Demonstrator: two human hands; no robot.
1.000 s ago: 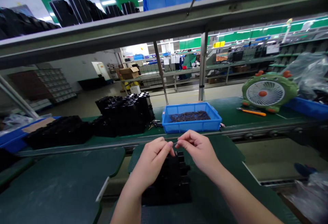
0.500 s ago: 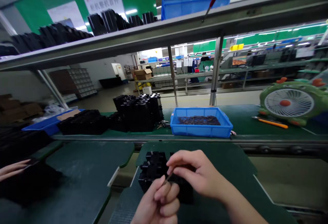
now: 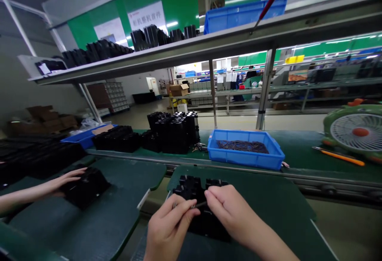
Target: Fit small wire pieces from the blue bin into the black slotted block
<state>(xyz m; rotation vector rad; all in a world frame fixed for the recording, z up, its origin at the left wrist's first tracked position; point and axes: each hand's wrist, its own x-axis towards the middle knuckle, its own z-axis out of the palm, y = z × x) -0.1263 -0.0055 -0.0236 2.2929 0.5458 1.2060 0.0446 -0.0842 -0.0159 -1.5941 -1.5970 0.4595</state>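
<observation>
Left hand (image 3: 170, 229): thumb and forefinger pinch a thin dark pin (image 3: 195, 205) held level above a black plastic block (image 3: 188, 187); right hand (image 3: 234, 209): fingers pressed together, tips at the pin's far end, grip not determinable. The block sits at the far part of a green mat (image 3: 274, 209), whose surface continues rightward to a slanted edge, with a conveyor rail (image 3: 298, 177) just behind and a blue bin (image 3: 246, 159) of pins beyond. Well left, on a separate mat, a co-worker's hand (image 3: 67, 179) rests on a second black block (image 3: 86, 187).
</observation>
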